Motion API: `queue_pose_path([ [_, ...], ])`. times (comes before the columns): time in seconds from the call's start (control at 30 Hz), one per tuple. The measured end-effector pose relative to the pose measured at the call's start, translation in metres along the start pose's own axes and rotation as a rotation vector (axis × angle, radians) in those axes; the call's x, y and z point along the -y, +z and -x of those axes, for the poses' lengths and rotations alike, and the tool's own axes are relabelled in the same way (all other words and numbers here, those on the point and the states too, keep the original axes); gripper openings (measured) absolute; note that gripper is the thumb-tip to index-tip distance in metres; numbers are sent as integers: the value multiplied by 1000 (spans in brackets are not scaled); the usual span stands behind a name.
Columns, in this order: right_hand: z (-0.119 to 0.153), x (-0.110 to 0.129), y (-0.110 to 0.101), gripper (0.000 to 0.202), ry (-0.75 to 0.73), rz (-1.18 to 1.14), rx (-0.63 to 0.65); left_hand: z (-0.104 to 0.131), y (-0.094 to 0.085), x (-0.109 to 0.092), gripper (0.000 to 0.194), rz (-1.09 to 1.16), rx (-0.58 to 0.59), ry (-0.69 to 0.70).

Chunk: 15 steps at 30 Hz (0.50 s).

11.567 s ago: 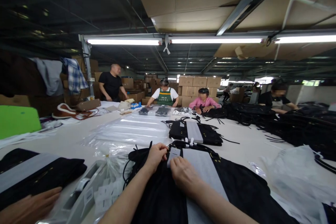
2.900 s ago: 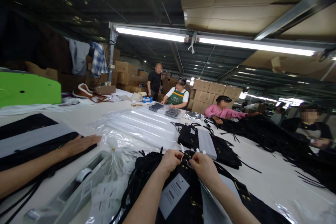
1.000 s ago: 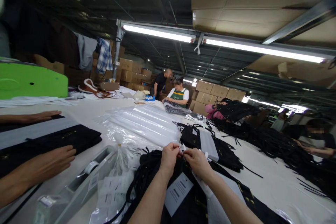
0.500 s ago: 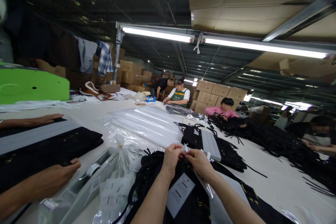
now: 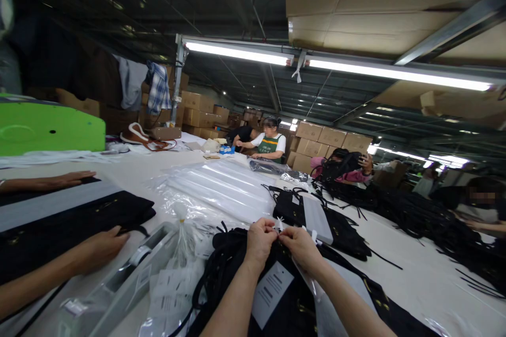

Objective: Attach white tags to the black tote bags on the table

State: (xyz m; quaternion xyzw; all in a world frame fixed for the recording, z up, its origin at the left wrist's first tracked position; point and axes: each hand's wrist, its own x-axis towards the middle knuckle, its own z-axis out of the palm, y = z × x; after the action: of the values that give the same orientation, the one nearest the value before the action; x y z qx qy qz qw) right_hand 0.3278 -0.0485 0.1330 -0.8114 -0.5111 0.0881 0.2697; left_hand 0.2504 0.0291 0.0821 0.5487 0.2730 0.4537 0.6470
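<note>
My left hand [image 5: 260, 242] and my right hand [image 5: 301, 245] are close together in a pinch, fingertips nearly touching. Between them shows a small white tag string [image 5: 280, 224], whose finer detail is too small to tell. Beneath lies a black bag [image 5: 284, 316] with brass-coloured fittings and black straps [image 5: 215, 263]. A printed grey-white hang tag [image 5: 272, 294] rests on the bag below my fingers. White wrapping sheet [image 5: 336, 295] partly covers black fabric beside my right forearm.
At left, a co-worker's hands rest by a black folded bag [image 5: 130, 208] with a white band. Nearby are a tape dispenser [image 5: 138, 274] and a plastic bag of labels [image 5: 174, 284]. Clear plastic bags [image 5: 221, 187] lie ahead; another black bag [image 5: 284, 202] lies beyond my hands.
My hands stay almost in place, still pinching. The left co-worker's near hand has shifted slightly right and up, with a black strap now showing. At back right, a person has raised a black item.
</note>
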Motion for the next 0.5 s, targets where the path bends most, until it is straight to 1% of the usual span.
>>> queue_pose_path([
  [0.2,-1,-2,0,19,26,-22,0,0,0,0,20,-36,7,2],
  [0.4,-3,-4,1,21,31,-15,-16,3,1,-5,26,-57,72,-18],
  [0.5,-2,-5,3,22,25,-10,-24,3,1,-6,26,-88,55,-9],
])
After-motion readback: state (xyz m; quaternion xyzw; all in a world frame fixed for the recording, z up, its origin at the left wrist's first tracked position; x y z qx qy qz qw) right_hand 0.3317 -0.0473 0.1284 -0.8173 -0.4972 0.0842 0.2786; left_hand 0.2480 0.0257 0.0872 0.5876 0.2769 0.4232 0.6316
